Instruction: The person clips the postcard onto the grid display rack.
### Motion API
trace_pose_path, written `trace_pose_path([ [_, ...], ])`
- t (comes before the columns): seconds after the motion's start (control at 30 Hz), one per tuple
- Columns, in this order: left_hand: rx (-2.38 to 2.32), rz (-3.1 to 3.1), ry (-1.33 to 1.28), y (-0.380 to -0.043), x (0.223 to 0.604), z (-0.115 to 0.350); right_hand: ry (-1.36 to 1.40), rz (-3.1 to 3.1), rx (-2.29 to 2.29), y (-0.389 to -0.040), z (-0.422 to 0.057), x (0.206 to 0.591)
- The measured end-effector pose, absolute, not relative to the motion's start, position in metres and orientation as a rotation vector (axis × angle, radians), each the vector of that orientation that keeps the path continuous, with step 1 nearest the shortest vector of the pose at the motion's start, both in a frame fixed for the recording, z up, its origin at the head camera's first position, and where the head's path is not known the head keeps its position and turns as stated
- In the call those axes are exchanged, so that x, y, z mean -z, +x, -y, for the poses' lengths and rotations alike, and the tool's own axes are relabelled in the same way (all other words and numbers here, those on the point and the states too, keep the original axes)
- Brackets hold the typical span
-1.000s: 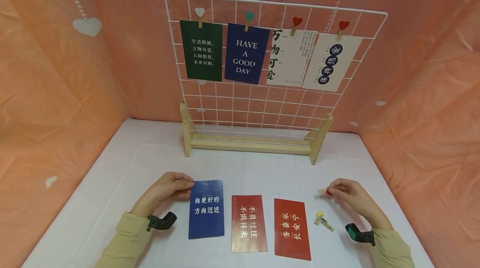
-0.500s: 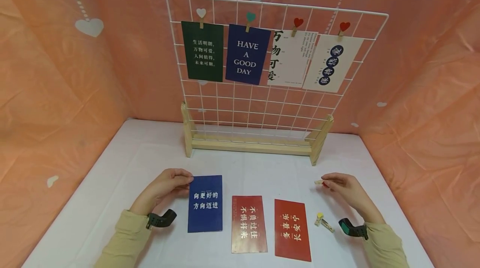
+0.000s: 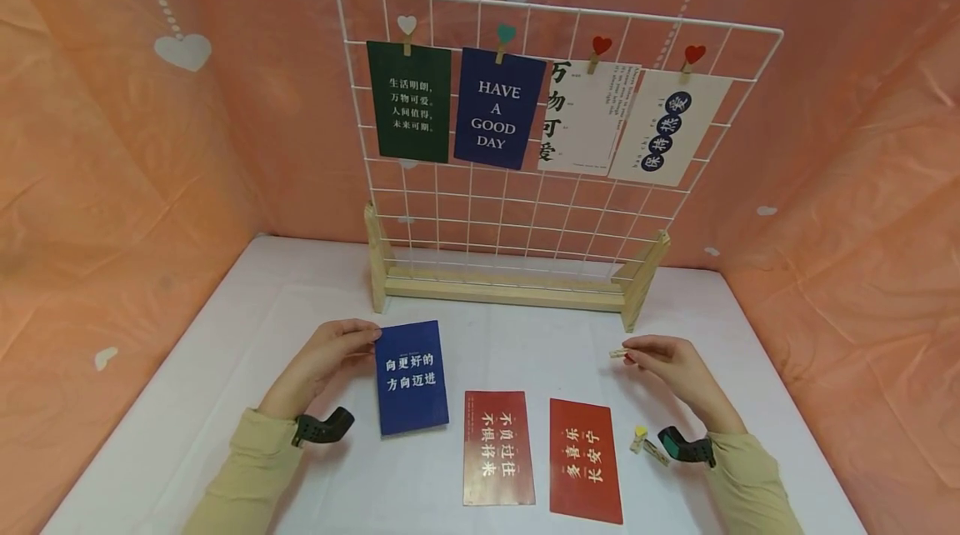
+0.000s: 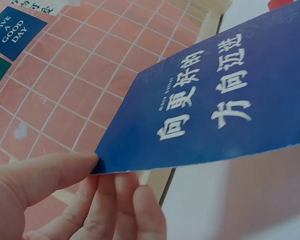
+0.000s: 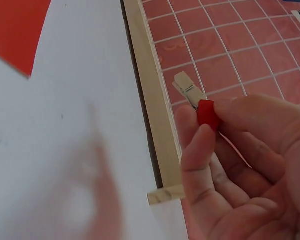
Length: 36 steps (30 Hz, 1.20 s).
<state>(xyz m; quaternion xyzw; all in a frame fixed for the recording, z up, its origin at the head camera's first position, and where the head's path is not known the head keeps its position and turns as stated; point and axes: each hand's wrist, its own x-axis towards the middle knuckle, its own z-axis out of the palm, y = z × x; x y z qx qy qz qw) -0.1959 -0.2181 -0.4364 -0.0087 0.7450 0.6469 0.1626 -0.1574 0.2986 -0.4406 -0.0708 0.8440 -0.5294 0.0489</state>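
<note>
My left hand (image 3: 330, 356) pinches the upper left corner of a blue card (image 3: 411, 381) with white lettering. In the left wrist view the thumb lies on the face of the blue card (image 4: 205, 100) and the fingers are behind its edge; the card tilts up off the table. On the right, my right hand (image 3: 671, 368) pinches a small wooden clothespin (image 3: 618, 353) by its red end. The right wrist view shows the clothespin's (image 5: 189, 90) wooden tip poking out past thumb and fingertips. Two red cards, one left (image 3: 498, 447) and one right (image 3: 585, 460), lie flat between the hands.
A white wire grid (image 3: 495, 210) stands in a wooden base (image 3: 502, 292) behind the hands. Several cards hang along its top, such as a green card (image 3: 409, 102), under heart clothespins. A yellow-topped clothespin (image 3: 638, 437) and another clothespin (image 3: 656, 452) lie near my right wrist.
My left hand has raised the blue card off the table and moved it away from me, tilting it. My right hand has moved forward and left with the clothespin.
</note>
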Motion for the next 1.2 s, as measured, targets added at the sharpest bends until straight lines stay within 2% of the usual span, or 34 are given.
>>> trace_pose_path([
  [1.2, -2.107, -2.112, 0.064, -0.224, 0.402, 0.200, -0.390, -2.386, 1.796, -0.197, -0.233, 0.418],
])
